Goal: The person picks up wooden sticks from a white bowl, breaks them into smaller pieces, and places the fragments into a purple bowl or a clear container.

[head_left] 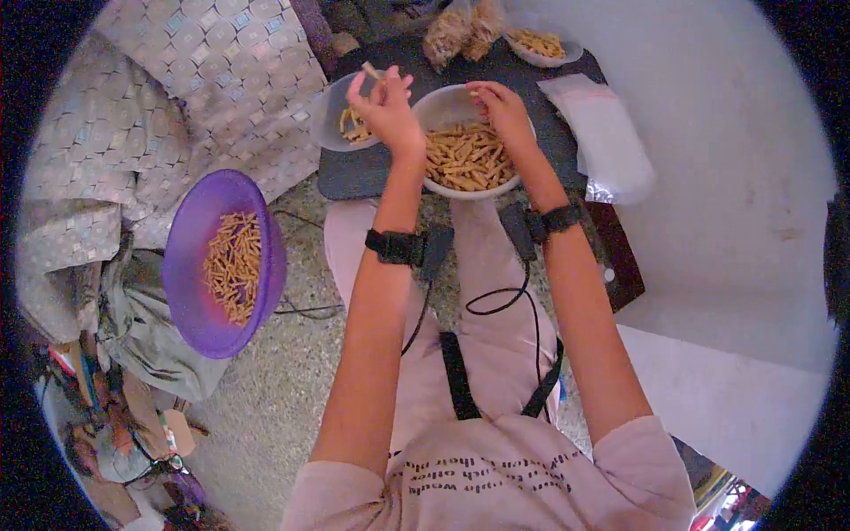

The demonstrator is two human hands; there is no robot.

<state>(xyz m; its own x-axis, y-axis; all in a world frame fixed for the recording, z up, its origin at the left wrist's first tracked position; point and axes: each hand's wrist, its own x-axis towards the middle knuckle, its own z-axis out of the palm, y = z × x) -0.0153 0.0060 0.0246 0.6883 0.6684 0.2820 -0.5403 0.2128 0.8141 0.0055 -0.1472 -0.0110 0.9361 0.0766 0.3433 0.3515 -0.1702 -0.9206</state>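
My left hand (390, 115) is raised over the left side of the table, its fingers closed on a short brown snack stick (370, 70) that pokes up from the fingertips. Below it stands a clear plastic bowl (328, 119) with a few sticks inside. My right hand (506, 115) hovers over the right rim of a white bowl (440, 99), thumb and fingers pinched together; a small pale bit seems to show at the tips, too small to name. Many brown snack sticks (469, 157) fill the lower part of the white bowl.
A dark table (354, 181) carries the bowls, knotted plastic bags (460, 35) of brown food, a small bowl of sticks (540, 46) and a stack of clear plastic bags (602, 133). On the floor at left, a purple basin (190, 274) holds more sticks. Cables hang at my wrists.
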